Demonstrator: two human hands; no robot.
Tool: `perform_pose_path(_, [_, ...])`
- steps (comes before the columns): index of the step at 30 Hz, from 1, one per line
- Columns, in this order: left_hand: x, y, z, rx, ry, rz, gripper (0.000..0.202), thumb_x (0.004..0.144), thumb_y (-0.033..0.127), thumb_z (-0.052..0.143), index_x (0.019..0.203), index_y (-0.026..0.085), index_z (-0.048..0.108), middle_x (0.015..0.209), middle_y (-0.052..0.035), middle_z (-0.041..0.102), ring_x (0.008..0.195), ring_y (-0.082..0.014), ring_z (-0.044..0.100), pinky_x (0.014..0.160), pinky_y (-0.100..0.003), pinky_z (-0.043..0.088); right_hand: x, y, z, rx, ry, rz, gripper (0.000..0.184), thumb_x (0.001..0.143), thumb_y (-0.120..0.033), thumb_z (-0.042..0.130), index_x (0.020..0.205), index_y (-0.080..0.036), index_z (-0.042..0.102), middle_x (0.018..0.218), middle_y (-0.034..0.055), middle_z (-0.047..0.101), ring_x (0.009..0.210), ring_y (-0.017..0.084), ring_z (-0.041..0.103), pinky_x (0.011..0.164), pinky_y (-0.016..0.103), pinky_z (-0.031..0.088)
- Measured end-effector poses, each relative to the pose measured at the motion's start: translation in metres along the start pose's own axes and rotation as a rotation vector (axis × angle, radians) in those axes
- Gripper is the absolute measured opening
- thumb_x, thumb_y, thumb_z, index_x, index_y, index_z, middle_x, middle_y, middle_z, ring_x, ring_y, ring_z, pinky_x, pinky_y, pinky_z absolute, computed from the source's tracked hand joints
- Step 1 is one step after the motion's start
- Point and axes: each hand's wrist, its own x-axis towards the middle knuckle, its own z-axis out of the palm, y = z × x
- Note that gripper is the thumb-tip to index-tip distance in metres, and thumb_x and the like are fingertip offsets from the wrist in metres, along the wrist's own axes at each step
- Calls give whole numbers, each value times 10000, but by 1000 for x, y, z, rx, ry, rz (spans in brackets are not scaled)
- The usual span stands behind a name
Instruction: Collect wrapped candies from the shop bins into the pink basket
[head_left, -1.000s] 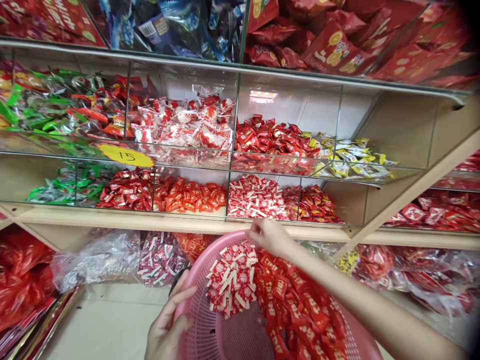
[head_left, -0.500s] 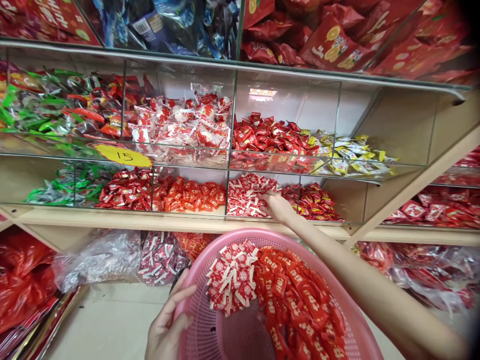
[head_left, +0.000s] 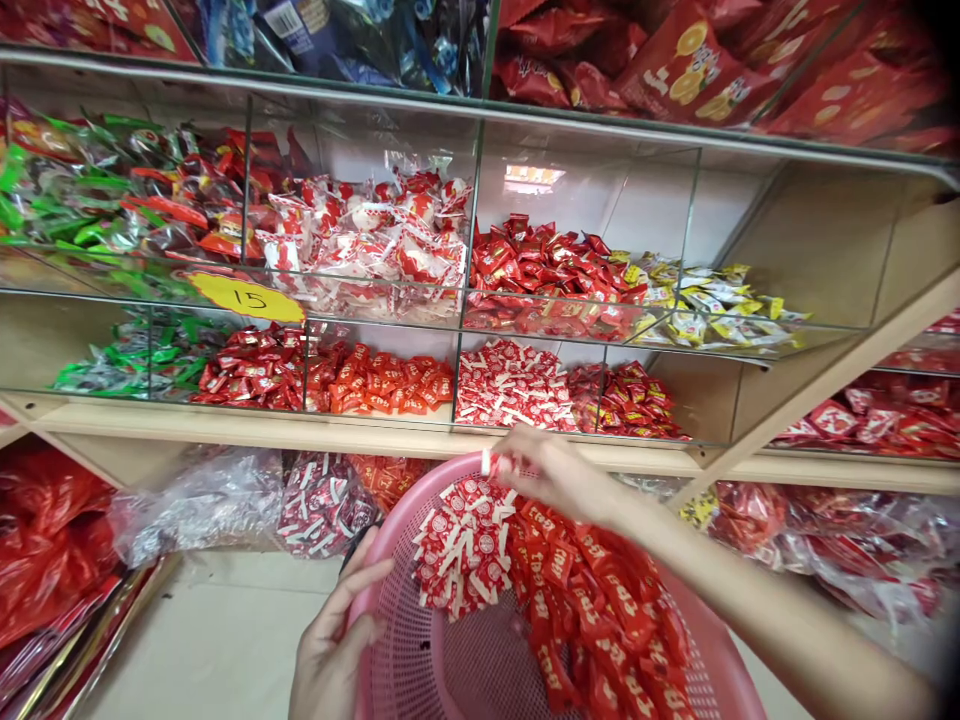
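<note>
My left hand [head_left: 334, 645] grips the left rim of a pink plastic basket [head_left: 420, 660], fingers curled over its edge. Inside the basket lie a heap of red-and-white wrapped candies [head_left: 461, 550] and a pile of red wrapped candies [head_left: 592, 620]. My right hand [head_left: 551, 470] hovers over the far rim of the basket, fingers closed on a few red-and-white candies. Just behind it is the shelf compartment of the same red-and-white candies [head_left: 514, 385].
Glass-fronted shelf bins hold green [head_left: 135, 365], red [head_left: 300, 375], white-red [head_left: 375, 240] and yellow [head_left: 697, 300] sweets, with a yellow "15" price tag [head_left: 247, 297]. Bagged candy [head_left: 322, 505] lies below the wooden shelf edge [head_left: 225, 430]. Red packs fill the top shelf.
My right hand reached into the red-and-white candy bin, then drew back down over the basket with candies in its fingers. The left hand stayed on the rim.
</note>
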Motion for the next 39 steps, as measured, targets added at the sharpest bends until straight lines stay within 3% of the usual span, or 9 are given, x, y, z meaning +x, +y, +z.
perform_pose_path(4, [1, -2, -2, 21, -32, -5, 282, 621, 191, 579, 842, 259, 740, 1359, -8, 519, 1342, -270, 308, 1093, -385, 232, -16, -21, 39, -104, -203, -124, 159, 877, -244, 505, 964, -171, 617, 973, 74, 600, 936, 197, 549, 820, 312, 435])
perform_pose_path(8, [2, -2, -4, 8, -34, -11, 292, 628, 179, 571, 852, 270, 735, 1372, -3, 505, 1336, -251, 323, 1104, -393, 195, -19, -24, 59, -238, -254, -136, 138, 860, -173, 498, 934, -145, 611, 956, 85, 608, 948, 207, 547, 840, 326, 434])
perform_pose_path(17, [-1, -1, -1, -39, 4, 0, 291, 629, 175, 570, 845, 277, 737, 1354, 8, 524, 1332, -256, 330, 1100, -385, 214, -13, -30, 66, -362, -261, -134, 137, 866, -168, 488, 913, -152, 617, 958, 89, 607, 916, 203, 553, 795, 312, 446])
perform_pose_path(25, [4, -8, -8, -9, -70, -29, 304, 642, 183, 577, 887, 286, 725, 1398, 10, 472, 1343, -234, 309, 1111, -392, 173, -11, -26, 84, -462, -161, -203, 128, 883, -145, 472, 854, -152, 596, 893, 64, 595, 837, 189, 548, 726, 310, 450])
perform_pose_path(35, [0, -3, -3, -28, -30, -15, 298, 637, 172, 565, 852, 291, 732, 1376, 28, 499, 1333, -228, 330, 1093, -358, 229, -4, -31, 84, -464, -164, -117, 85, 840, -129, 521, 914, -146, 561, 917, 69, 608, 833, 204, 581, 716, 319, 470])
perform_pose_path(39, [-2, 2, 2, -53, 6, -21, 283, 614, 169, 570, 812, 281, 739, 1348, 27, 531, 1333, -245, 330, 1080, -346, 261, -6, -36, 78, -415, -173, -112, 130, 827, -228, 588, 923, -145, 561, 938, 71, 603, 844, 213, 582, 713, 321, 471])
